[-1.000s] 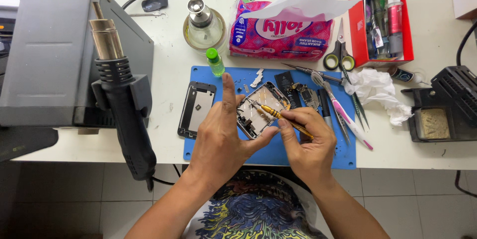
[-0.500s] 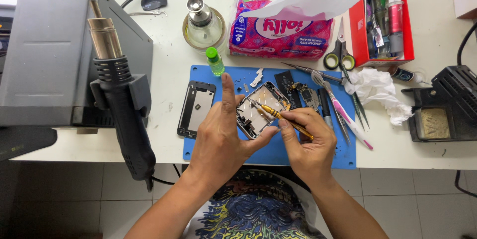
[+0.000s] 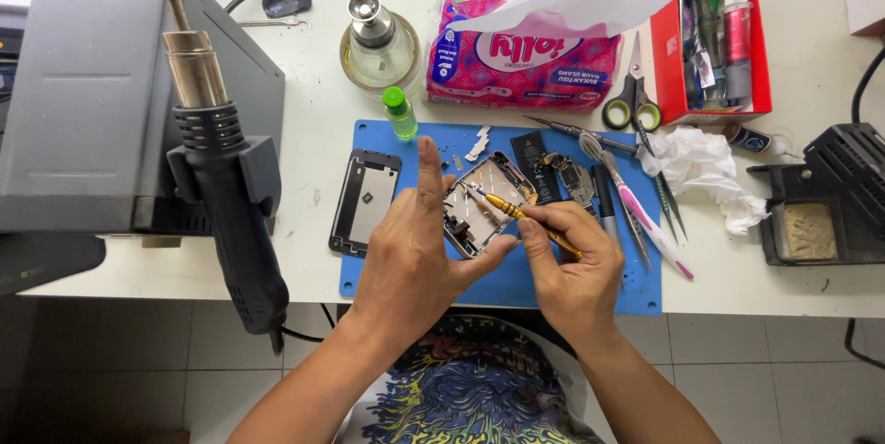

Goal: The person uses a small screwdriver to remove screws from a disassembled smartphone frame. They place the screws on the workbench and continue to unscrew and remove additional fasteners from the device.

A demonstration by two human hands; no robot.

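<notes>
one phone frame (image 3: 479,209) in left hand (image 3: 415,260) grip, one screwdriver (image 3: 525,220) in right hand (image 3: 576,273) grip

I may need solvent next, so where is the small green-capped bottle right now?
In the head view, the small green-capped bottle stands at the blue mat's top-left corner, just below the glass dispenser and above the left hand.

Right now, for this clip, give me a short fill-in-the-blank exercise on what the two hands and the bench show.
The right hand holds a ____ with a yellow handle.
The left hand steadies the opened phone on a mat coloured ____.
The scissors lie beside a box coloured ____.

Missing words: screwdriver; blue; red
</notes>
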